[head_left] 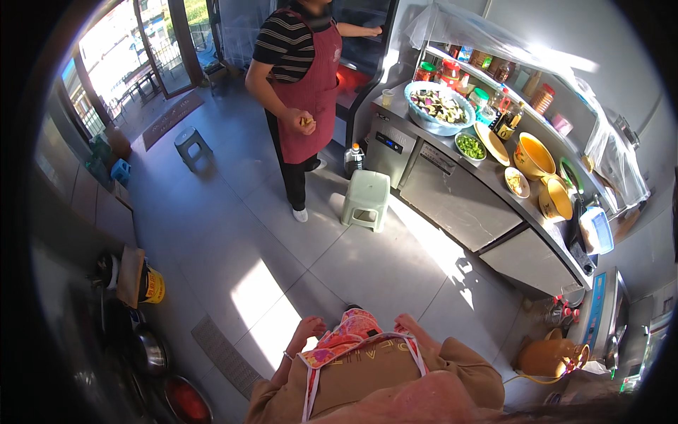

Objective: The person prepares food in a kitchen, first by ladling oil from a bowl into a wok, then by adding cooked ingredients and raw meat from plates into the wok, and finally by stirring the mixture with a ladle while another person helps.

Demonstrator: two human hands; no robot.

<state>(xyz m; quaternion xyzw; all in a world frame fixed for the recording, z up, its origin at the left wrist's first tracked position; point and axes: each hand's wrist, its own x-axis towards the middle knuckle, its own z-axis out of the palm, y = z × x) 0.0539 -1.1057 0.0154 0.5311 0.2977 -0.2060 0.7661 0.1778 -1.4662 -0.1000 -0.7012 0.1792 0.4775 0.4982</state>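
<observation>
My left hand hangs beside my waist, fingers loosely bent, with nothing seen in it. On the other side my right hand is at the edge of my floral apron; its fingers are partly hidden, so its grip is unclear. In front of me lies a grey tiled floor. To the right, a steel counter fridge bears a basin of cut eggplant, a bowl of chopped green peppers, a small dish of chopped food and yellow enamel basins.
A person in a red apron stands ahead, a small item in one hand, the other at an upright cabinet. A pale green stool stands near the counter, a grey stool farther left. Pots and a floor drain grate are at left.
</observation>
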